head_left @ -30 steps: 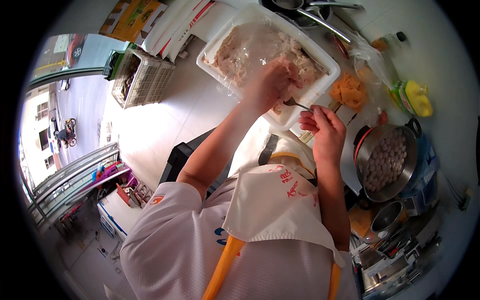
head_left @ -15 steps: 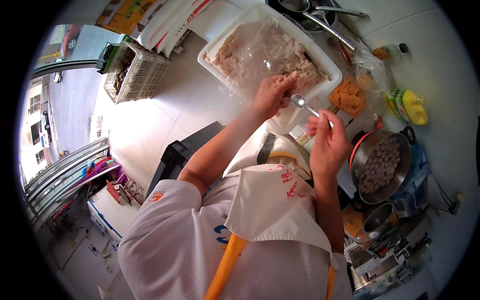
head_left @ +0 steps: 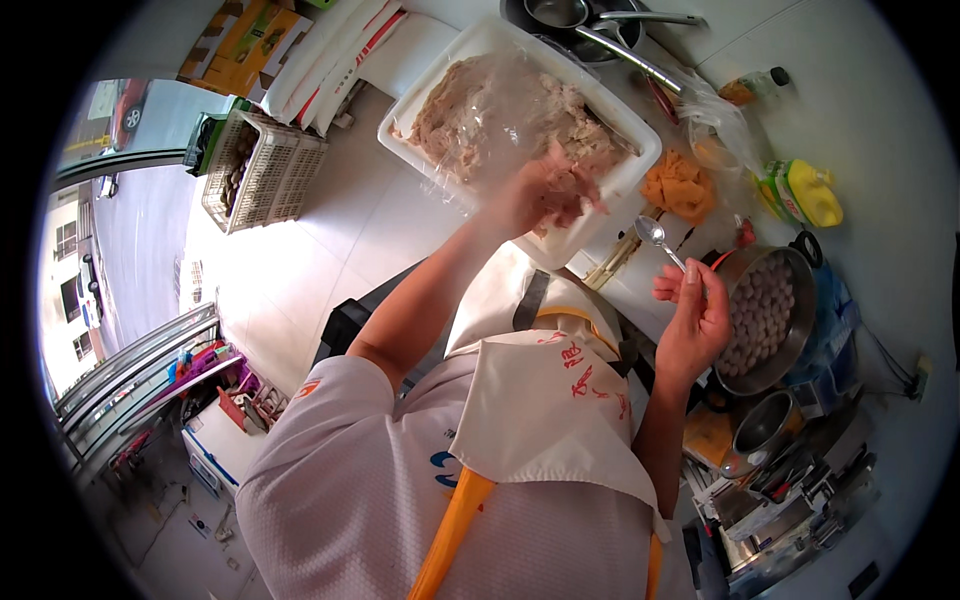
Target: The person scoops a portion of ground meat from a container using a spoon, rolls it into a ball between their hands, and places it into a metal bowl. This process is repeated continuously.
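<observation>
A person in a pale shirt and a cream apron (head_left: 560,425) with yellow straps works with both hands at a large white tub (head_left: 648,150) of pale pink paste (head_left: 455,115), which looks like minced meat and is partly covered by a crumpled sheet of clear film (head_left: 505,120). The left hand (head_left: 535,198), blurred, reaches in at the near end of the tub, among the pink paste; the blur hides whether its fingers are together or apart. To the right, outside the tub, the right hand (head_left: 697,325) holds a small metal spoon (head_left: 650,231), thumb and fingers clamped on the handle, the bowl tilted up toward the tub. Just beyond the right hand stands a round metal pan (head_left: 803,315) full of pale balls (head_left: 758,330). An orange bundle (head_left: 678,187) lies beside the tub, near a clear plastic bag (head_left: 715,120) and a yellow bottle (head_left: 820,195) with a green label. Dark pans (head_left: 555,12) sit past the tub's far end, and a smaller metal bowl (head_left: 762,425) rests below the round pan. At left, a pale plastic crate (head_left: 285,180) stands on the tiled floor (head_left: 320,225) near a street-side opening.
</observation>
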Motion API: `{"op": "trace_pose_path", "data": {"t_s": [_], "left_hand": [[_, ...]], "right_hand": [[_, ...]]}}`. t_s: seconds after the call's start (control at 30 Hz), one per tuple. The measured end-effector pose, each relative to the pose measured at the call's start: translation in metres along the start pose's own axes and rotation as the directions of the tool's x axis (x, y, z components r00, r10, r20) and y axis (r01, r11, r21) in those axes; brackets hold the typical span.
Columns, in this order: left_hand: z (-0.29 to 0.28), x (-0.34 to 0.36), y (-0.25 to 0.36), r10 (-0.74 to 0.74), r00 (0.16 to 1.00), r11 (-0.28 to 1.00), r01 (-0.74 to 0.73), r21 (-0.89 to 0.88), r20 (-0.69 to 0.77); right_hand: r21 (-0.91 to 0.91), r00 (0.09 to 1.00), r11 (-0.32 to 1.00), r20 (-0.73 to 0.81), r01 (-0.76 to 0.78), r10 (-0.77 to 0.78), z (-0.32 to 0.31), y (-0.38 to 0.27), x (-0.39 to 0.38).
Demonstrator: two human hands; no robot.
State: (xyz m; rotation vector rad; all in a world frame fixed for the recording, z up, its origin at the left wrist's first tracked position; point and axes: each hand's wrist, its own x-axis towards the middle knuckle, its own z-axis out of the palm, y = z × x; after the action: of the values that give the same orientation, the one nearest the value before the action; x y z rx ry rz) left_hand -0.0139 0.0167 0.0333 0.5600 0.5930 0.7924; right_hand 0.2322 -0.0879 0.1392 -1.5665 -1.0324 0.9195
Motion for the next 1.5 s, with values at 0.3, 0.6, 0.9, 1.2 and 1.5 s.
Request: {"op": "trace_pose_path", "data": {"t_s": [0.3, 0.6, 0.9, 1.2, 1.5], "left_hand": [[-0.003, 0.017, -0.010, 0.128, 0.985, 0.955, -0.153, -0.255, -0.113], [0.016, 0.011, -0.017, 0.144, 0.903, 0.979, -0.070, 0.193, -0.404], [0.016, 0.004, 0.007, 0.012, 1.000, 0.954, -0.015, -0.301, -0.012], [0.021, 0.009, 0.002, 0.048, 0.974, 0.990, -0.075, -0.116, -0.222], [0.023, -0.002, 0.001, 0.111, 0.974, 0.960, -0.054, 0.274, -0.199]], "right_hand": [[-0.001, 1.000, 1.000, -0.006, -0.018, 0.018, -0.012, 0.013, -0.008], [-0.005, 1.000, 1.000, -0.017, -0.022, 0.022, -0.015, 0.013, -0.007], [-0.031, 1.000, 0.999, -0.018, -0.022, 0.022, -0.018, 0.013, -0.010], [-0.038, 1.000, 0.999, -0.015, -0.028, 0.027, -0.019, 0.015, -0.012], [-0.033, 0.999, 0.999, -0.013, -0.029, 0.029, -0.019, 0.015, -0.013]]}}
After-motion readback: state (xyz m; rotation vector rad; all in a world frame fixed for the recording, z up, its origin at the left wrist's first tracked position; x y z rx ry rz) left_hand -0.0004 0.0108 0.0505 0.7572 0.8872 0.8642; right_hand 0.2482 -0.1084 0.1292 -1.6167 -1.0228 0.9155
